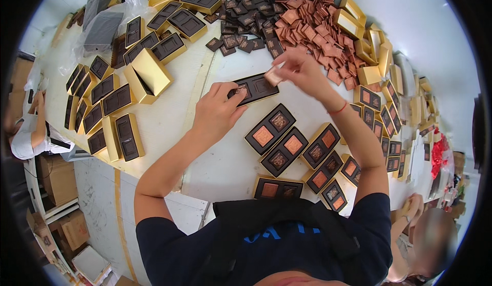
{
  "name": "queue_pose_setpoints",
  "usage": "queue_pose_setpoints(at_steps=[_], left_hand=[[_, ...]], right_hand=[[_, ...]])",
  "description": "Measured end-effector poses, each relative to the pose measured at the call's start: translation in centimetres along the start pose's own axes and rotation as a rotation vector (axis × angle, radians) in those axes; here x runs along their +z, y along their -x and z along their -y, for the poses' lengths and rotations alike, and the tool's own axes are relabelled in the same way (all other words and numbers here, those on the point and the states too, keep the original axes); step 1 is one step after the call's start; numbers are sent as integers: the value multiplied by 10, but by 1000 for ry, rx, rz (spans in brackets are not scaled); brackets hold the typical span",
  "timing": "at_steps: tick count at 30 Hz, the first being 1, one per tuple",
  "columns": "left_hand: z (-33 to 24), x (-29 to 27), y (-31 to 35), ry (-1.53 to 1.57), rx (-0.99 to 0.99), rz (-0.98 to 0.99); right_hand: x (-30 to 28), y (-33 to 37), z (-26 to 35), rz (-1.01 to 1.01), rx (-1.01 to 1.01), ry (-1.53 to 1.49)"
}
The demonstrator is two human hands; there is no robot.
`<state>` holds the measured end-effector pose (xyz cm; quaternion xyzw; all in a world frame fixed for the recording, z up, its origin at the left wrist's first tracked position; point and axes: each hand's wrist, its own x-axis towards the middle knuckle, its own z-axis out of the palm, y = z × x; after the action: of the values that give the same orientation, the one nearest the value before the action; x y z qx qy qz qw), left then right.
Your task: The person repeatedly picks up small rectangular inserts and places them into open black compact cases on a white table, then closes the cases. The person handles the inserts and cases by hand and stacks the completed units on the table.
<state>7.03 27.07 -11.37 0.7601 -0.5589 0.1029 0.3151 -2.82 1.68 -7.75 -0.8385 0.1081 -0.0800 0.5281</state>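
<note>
My left hand [219, 108] is closed on the left end of a black two-compartment tray box [260, 87] with a gold edge. Its fingertips rest by a dark square packet [240, 92] in the left compartment. Between the fingers of my right hand [303, 72] is a copper-coloured square packet [273, 76], held over the tray's right end. The packet's far side is hidden by the fingers. Nearer my body lie several filled boxes [277, 151], each with one dark and one copper square.
At the back are heaps of dark packets [246, 9] and copper packets [318, 35]. Unfilled tray boxes [117, 99] and gold sleeves [148, 73] stand on the left. More filled boxes [369, 97] line the right. Other people's hands [412, 206] show at the right and left edges.
</note>
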Motion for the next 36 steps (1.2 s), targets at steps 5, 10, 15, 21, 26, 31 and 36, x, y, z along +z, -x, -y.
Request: queue_pose_setpoints(at_steps=[5,10,15,21,26,31,36], left_hand=[[-1,3,-2,14,-31,40],[2,4,-3,1,6,26],[-4,5,-6,18,-23,11],[-5,7,-4,73,-41,-10],[6,8,-6,40,-44,-47],[23,12,-9,10,-83,-85],[28,14,-8,18,-90,-85]], right_hand=[[37,10,-13,-54,-260,325],[48,11,-9,-215,-451,595],[47,33,-2,-173,-608,576],[46,37,-1,36,-619,497],[52,31,16,296,-395,526],[69,5,27,595,-307,761],[71,-10,13,580,-362,596]])
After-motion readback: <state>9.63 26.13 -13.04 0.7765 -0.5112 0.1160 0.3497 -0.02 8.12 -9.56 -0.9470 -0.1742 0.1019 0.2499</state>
